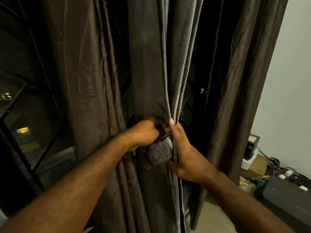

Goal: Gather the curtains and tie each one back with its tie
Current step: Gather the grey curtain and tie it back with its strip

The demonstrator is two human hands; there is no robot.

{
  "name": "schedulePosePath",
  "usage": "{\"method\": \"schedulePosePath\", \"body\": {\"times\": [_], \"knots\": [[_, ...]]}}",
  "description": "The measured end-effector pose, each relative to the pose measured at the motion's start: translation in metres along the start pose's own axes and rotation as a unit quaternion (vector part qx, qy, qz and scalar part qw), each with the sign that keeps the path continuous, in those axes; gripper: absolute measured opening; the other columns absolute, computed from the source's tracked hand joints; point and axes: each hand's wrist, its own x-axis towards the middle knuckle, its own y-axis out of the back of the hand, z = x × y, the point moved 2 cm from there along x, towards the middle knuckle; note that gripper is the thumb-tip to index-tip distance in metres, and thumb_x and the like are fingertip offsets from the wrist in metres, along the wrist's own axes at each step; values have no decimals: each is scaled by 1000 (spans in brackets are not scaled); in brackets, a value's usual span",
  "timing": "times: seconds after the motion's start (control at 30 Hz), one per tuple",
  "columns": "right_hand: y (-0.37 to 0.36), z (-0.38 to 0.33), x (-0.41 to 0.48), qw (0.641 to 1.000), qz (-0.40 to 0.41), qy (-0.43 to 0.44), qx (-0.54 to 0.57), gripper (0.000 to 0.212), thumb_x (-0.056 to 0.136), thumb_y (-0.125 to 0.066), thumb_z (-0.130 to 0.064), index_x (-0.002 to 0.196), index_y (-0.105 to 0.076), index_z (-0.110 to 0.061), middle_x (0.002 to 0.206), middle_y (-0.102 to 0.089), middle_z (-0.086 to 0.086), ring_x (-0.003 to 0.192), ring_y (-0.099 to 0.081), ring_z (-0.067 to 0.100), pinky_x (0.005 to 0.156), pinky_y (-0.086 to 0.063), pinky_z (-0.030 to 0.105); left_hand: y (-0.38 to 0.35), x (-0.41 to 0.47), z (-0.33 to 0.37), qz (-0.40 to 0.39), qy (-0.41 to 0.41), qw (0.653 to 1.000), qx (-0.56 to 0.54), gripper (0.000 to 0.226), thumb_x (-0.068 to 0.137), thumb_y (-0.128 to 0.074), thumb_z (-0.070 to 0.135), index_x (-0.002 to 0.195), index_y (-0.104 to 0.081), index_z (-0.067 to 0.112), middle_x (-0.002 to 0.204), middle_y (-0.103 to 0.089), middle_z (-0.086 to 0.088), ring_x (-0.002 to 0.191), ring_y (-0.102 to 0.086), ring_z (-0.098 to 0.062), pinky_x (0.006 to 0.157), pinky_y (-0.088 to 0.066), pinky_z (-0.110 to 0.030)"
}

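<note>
A dark brown curtain [151,73] hangs in the middle, bunched into folds at waist height. A short fabric tie [159,153] of the same brown wraps its front, one end sticking out below my hands. My left hand [145,132] is fisted on the tie and the gathered cloth at the left of the bunch. My right hand [183,148] presses flat against the right side of the folds, fingers pointing up and thumb under the tie. An embroidered brown curtain [90,81] hangs at the left and a third brown curtain [235,81] at the right.
A dark window with a black metal grille [21,115] lies behind the curtains at the left. A white wall [289,81] stands at the right. On the floor at the right lie boxes, cables with white plugs [286,175] and a flat black case [284,190].
</note>
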Motion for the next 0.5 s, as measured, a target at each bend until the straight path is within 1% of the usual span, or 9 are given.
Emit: {"method": "schedulePosePath", "body": {"times": [0.03, 0.07, 0.1, 0.17, 0.23, 0.3, 0.37, 0.43, 0.5], "knots": [[0, 1, 0, 999, 37, 5, 6, 117, 83, -75, -14, 157, 9, -49, 169, 7, -19, 139, -45, 25, 104, -52, 37, -1, 0, 1, -3, -4, 1000, 6, 13, 91, -63, 32, 101, -71, 35, 96, -74, 7, 93, -69, -12, 87, -56, -35], [0, 0, 1, 995, 85, 16, 43, 106, 86, -73, -17, 158, -2, -48, 169, -6, -19, 144, -42, 15, 109, -47, 27, -1, 0, 2, -8, -10, 1000, 16, 12, 92, -63, 29, 101, -71, 31, 96, -74, 6, 95, -69, -12, 89, -56, -35], [-1, -1, 1, 985, 136, 20, 104, 93, 90, -69, -20, 158, -12, -46, 166, -21, -17, 146, -40, 9, 112, -41, 24, -1, 0, 3, -15, -17, 999, 26, 12, 94, -61, 25, 99, -71, 26, 96, -74, 4, 96, -68, -12, 89, -56, -35], [-2, -4, 1, 944, 222, 2, 243, 66, 96, -63, -23, 152, -32, -39, 152, -51, -6, 138, -53, 18, 110, -46, 34, -2, 0, 3, -33, -20, 999, 30, 13, 96, -58, 18, 95, -71, 16, 88, -74, 5, 86, -69, -7, 78, -58, -28], [-4, -6, 1, 906, 267, -25, 329, 46, 96, -60, -26, 138, -44, -34, 130, -67, 4, 118, -67, 25, 96, -54, 40, -2, -1, 3, -43, -18, 999, 22, 14, 96, -57, 13, 89, -69, 13, 71, -69, 11, 62, -61, 4, 56, -49, -16], [-4, -7, 2, 885, 283, -46, 367, 33, 92, -59, -26, 124, -51, -33, 111, -69, 9, 100, -69, 26, 83, -54, 39, -3, -3, 3, -43, -19, 999, 16, 12, 95, -59, 10, 87, -67, 14, 70, -65, 7, 53, -52, 7, 51, -41, -13], [-4, -8, 3, 877, 282, -60, 384, 28, 89, -57, -25, 116, -54, -32, 104, -64, 11, 91, -64, 27, 76, -51, 40, -3, -5, 4, -49, -19, 999, 0, 8, 91, -64, 5, 89, -67, 12, 77, -65, -2, 58, -54, 3, 54, -43, -14], [-6, -10, 4, 868, 280, -69, 405, 24, 89, -56, -25, 111, -56, -31, 102, -64, 4, 89, -64, 22, 72, -53, 35, -1, -8, 6, -61, -23, 998, -4, 12, 84, -71, 1, 94, -69, 9, 86, -69, -8, 72, -61, -6, 64, -50, -22], [-7, -9, 4, 860, 292, -87, 410, 20, 89, -54, -25, 108, -59, -31, 102, -67, 1, 90, -67, 21, 71, -57, 34, 0, -11, 9, -70, -21, 997, 2, 24, 78, -76, -1, 99, -68, 7, 98, -71, -15, 83, -64, -15, 80, -56, -36]]}}
